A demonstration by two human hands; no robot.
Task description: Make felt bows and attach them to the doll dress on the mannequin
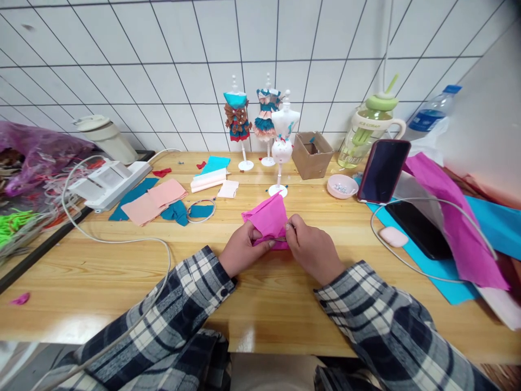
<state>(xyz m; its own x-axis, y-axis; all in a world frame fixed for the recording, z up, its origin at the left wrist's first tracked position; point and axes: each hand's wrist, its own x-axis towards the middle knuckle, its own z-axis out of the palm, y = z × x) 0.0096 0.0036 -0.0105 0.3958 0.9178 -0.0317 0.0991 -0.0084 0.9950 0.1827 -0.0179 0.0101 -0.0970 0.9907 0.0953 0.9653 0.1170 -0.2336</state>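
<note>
A folded piece of magenta cloth is held just above the table in front of me. My left hand grips its lower left side, the thumb lying along the front. At the right edge of the cloth my right hand is closed, thumb against forefinger. A thin dark sliver shows between the two hands; its kind is too small to tell, and my right fingers hide most of what they grip. Right behind the cloth stands a bare white mini dress form.
Two dressed mini forms stand behind. A cardboard box, pink bead dish, propped phone and green-lidded bottle are right. Leftward lie peach cloth pieces, a metal ring and a power strip with its cable.
</note>
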